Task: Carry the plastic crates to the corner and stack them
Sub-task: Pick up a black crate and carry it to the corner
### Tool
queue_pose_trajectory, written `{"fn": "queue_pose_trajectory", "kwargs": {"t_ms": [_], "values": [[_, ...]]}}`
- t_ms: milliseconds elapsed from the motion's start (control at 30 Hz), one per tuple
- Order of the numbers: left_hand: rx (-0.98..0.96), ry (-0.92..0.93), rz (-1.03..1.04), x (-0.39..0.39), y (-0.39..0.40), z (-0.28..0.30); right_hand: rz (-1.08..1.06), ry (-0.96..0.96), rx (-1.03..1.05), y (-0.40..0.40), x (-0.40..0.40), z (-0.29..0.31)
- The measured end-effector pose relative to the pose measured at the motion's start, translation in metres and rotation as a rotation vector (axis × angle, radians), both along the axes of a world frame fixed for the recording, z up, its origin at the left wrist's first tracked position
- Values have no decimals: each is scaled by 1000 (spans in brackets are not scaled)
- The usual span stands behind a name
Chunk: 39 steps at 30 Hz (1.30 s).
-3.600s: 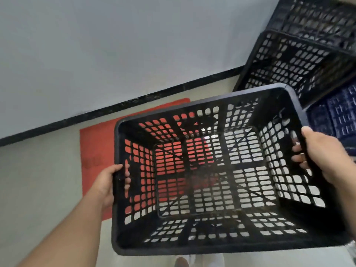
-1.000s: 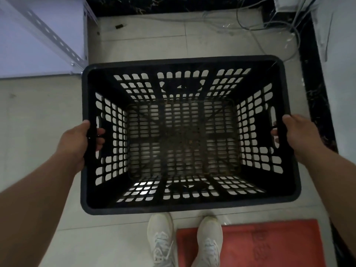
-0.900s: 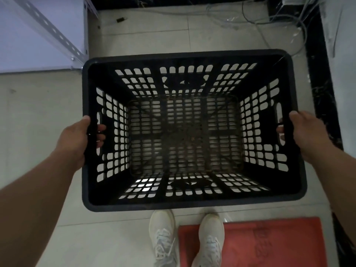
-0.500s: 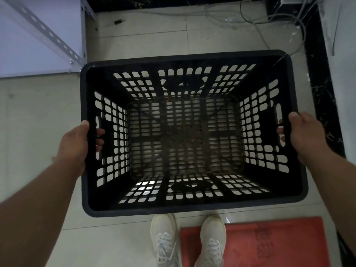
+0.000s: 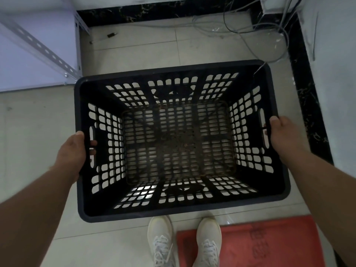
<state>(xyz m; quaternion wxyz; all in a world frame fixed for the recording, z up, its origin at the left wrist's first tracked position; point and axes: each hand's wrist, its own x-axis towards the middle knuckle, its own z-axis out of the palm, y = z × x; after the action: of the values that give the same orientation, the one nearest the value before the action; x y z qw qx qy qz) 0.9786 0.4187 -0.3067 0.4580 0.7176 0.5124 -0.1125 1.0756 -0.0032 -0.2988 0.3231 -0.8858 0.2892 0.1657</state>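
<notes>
Black crate (image 5: pixel 179 210) was upright, open top up, long axis left-right, over the floor (image 5: pixel 28 132) tiles. Left hand (image 5: pixel 72 153) and right hand (image 5: pixel 283 135) fingers hooked through end handle slots.

The crate (image 5: pixel 179 139) I hold is black plastic, matt, its walls and bottom moulded into an open lattice; the bottom looks dull and grimy with brownish specks. Its rim is smooth. The floor (image 5: pixel 34 132) under me is pale tile with a low sheen and thin grout lines. Along the wall runs a skirting (image 5: pixel 306 97) of glossy black stone veined in white and gold. The shelf upright (image 5: pixel 40 47) is pale painted metal, punched with holes. The mat (image 5: pixel 269 245) looks like matt red rubber with faint raised marks. My shoes (image 5: pixel 160 241) are white woven cloth with laces. The cables (image 5: pixel 248 29) are smooth plastic-coated.
</notes>
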Motion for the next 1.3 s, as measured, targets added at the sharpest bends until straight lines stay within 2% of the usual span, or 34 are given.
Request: {"fn": "queue_pose_trajectory", "kwargs": {"t_ms": [100, 200, 333, 567, 867, 1100, 1300], "values": [[104, 36, -47, 1, -7, 12, 54, 10, -81, 1, -2, 10], [166, -4, -28, -7, -17, 29, 105, -31, -167, 11, -9, 22], [182, -73, 29, -23, -33, 55, 171, -52, -133, 31, -23, 42], [-15, -151, 92, -48, -72, 96, 235, -28, 6, 59, -58, 78], [-126, -167, 91, -74, -90, 123, 217, -20, 28, 66, -90, 105], [-189, -179, 0, -98, -90, 138, 175, -39, 2, 80, -139, 116], [-264, -199, -135, -127, -93, 168, 60, -114, 35, 86, -200, 138]]}}
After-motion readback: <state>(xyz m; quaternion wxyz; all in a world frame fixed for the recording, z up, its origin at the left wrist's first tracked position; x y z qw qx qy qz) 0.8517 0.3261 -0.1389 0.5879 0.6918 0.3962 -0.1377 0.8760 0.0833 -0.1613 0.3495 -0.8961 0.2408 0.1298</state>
